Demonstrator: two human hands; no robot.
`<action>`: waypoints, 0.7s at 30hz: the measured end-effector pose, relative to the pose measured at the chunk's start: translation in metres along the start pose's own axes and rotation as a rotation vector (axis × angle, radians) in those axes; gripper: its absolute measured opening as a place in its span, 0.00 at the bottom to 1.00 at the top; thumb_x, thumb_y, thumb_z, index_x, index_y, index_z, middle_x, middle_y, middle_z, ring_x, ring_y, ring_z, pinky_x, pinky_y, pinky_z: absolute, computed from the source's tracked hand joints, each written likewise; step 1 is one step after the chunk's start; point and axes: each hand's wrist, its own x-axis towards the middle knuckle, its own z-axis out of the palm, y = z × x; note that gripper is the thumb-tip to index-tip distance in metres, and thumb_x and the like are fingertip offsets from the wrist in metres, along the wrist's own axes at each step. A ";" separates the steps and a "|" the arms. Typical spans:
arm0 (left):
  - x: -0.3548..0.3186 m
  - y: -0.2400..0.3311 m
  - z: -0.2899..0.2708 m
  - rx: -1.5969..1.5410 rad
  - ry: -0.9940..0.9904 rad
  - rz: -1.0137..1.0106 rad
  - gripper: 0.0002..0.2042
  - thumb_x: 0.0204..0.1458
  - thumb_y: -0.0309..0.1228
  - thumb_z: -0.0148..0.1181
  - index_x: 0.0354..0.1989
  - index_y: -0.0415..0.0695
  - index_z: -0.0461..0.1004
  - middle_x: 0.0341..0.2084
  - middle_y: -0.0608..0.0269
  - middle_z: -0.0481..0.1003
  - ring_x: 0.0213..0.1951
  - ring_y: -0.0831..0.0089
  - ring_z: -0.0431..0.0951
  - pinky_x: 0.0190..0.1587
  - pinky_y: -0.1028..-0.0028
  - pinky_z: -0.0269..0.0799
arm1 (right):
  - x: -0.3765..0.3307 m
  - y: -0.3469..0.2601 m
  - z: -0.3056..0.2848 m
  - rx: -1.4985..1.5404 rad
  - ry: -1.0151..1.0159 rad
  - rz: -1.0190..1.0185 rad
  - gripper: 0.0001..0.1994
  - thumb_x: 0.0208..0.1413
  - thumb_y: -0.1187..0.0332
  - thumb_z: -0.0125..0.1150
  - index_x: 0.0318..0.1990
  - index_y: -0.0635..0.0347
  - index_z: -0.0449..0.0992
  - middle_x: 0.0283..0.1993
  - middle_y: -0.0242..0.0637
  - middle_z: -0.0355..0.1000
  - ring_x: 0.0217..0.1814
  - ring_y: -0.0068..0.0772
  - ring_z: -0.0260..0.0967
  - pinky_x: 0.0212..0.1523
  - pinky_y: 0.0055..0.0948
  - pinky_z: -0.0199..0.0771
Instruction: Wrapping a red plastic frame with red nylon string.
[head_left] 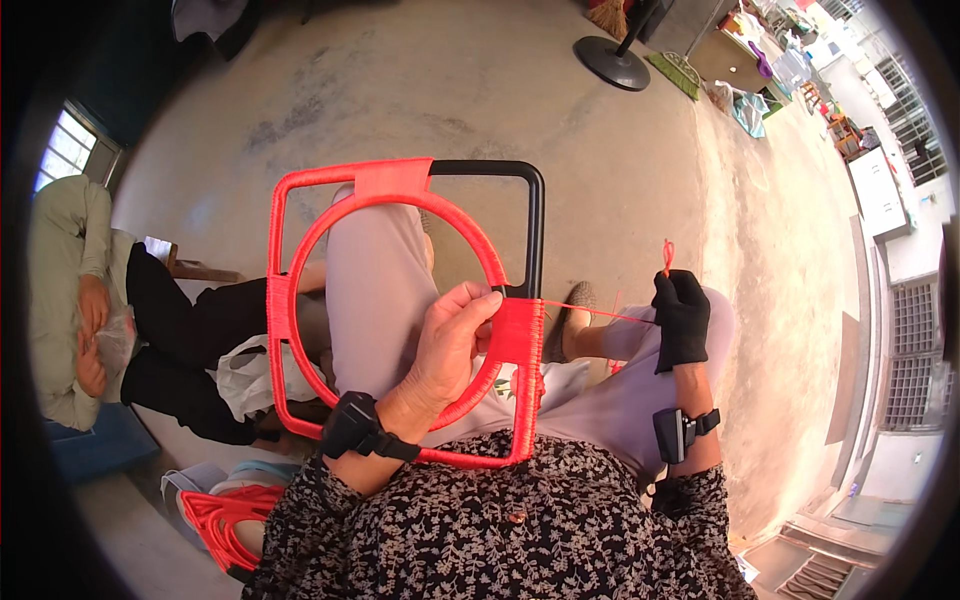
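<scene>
My left hand (450,345) is bare and curled around the frame (300,300), fingers closed over the spot where the round inner hoop meets the square outer rim on the right side. The frame rests on my lap, tilted across my left knee, its near edge against my flowered blouse (480,520). Most of it is wrapped in red cord; the far right corner (520,180) shows bare black. A dense block of red wrapping (518,335) sits just beside my fingertips.

From that block a thin red cord (595,312) runs taut to the right, straight into my right hand (682,315). That hand wears a black glove and is closed tight on the cord, with the loose end (667,255) sticking up above the knuckles. Both wrists carry a black strapped device, the left one (352,425) just near the frame's lower rim, the right one (675,432) on my forearm.

Down at the near left, on the floor, lies a bundle of red coiled cord (225,515). Further left another person (80,300) sits in a pale top and dark trousers, hands together in the lap. Far off across the concrete floor (480,90) stands a round black stand base (612,62), with a broom (678,70) just to its right.
</scene>
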 end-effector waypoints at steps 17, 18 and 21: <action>-0.004 -0.008 0.000 0.155 0.214 0.183 0.05 0.59 0.26 0.53 0.40 0.39 0.71 0.30 0.68 0.75 0.33 0.82 0.74 0.37 0.79 0.73 | -0.048 -0.110 0.069 -0.001 -0.384 -0.341 0.09 0.54 0.69 0.62 0.40 0.63 0.76 0.31 0.35 0.76 0.29 0.23 0.74 0.31 0.21 0.71; 0.002 -0.015 -0.008 0.199 0.212 0.185 0.05 0.59 0.24 0.52 0.40 0.39 0.72 0.29 0.69 0.74 0.32 0.83 0.73 0.36 0.81 0.71 | -0.044 -0.102 0.068 0.086 -0.514 -0.170 0.09 0.54 0.68 0.61 0.41 0.63 0.76 0.30 0.32 0.75 0.29 0.21 0.73 0.29 0.21 0.71; 0.011 -0.021 -0.015 0.331 0.183 0.360 0.05 0.58 0.24 0.52 0.39 0.39 0.73 0.30 0.68 0.75 0.32 0.84 0.73 0.36 0.82 0.69 | -0.041 -0.080 0.080 0.228 -0.780 0.197 0.11 0.56 0.67 0.59 0.44 0.62 0.76 0.30 0.28 0.74 0.29 0.17 0.71 0.30 0.19 0.70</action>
